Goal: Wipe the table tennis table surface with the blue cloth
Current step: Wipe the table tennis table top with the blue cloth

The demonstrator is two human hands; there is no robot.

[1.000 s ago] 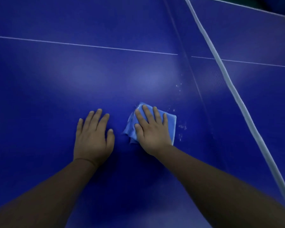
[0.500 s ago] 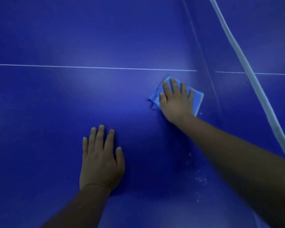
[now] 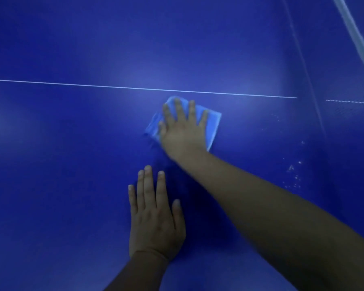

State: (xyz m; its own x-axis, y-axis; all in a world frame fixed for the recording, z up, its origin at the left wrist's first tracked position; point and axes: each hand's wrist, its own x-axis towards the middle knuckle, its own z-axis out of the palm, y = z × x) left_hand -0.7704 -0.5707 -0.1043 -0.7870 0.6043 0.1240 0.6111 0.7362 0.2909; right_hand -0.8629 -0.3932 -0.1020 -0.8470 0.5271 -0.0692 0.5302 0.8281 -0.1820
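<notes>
A folded light blue cloth [image 3: 212, 122] lies flat on the dark blue table tennis table [image 3: 72, 154], just below the thin white centre line [image 3: 93, 86]. My right hand [image 3: 183, 131] presses on the cloth with fingers straight and spread, covering most of it. My left hand [image 3: 153, 215] rests flat on the bare table surface nearer to me, palm down with fingers straight, a short way below the cloth.
The net [image 3: 313, 70] runs along the right side, with its white top band [image 3: 357, 38] at the upper right corner. Pale specks and smears [image 3: 294, 171] dot the surface near the foot of the net, right of my right forearm.
My right hand has slid the cloth away from the net, leftward along the centre line. My left hand has stayed planted on the table.
</notes>
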